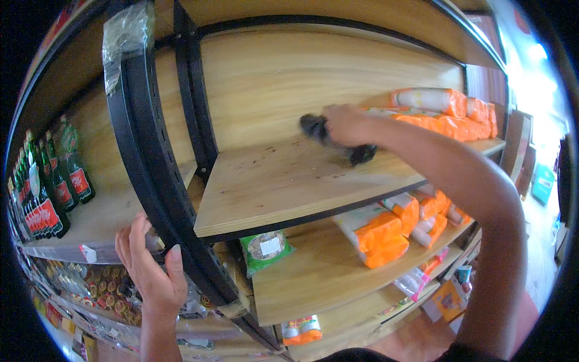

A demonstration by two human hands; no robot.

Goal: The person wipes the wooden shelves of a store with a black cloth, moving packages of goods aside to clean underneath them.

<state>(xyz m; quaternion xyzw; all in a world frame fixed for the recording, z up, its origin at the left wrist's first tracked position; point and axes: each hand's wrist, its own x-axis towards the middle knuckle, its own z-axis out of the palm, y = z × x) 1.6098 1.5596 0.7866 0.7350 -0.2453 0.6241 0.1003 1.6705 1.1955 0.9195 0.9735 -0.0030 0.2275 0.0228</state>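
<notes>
My right hand (346, 126) reaches over a wooden shelf board (253, 194), holding a dark cloth (362, 154). The cloth is blurred and bunched, sticking out on both sides of the hand. Small dark specks (271, 148) lie scattered across the board to the left of it. Beside a black slotted metal shelf post (154, 135), my left hand (154, 267) is raised with thumb and fingers apart and nothing visible in it. Its fingertips are near the front edge of the left shelf (108, 217); whether they touch the edge or post is unclear.
Orange-and-white packages (429, 102) are piled at the board's right end. Below are more orange-and-white packages (384, 235) and a green bag (267, 246). Green glass bottles (59, 181) crowd the left shelf, above several jars or bottles with caps (108, 289). Clear tape (129, 31) wraps the post.
</notes>
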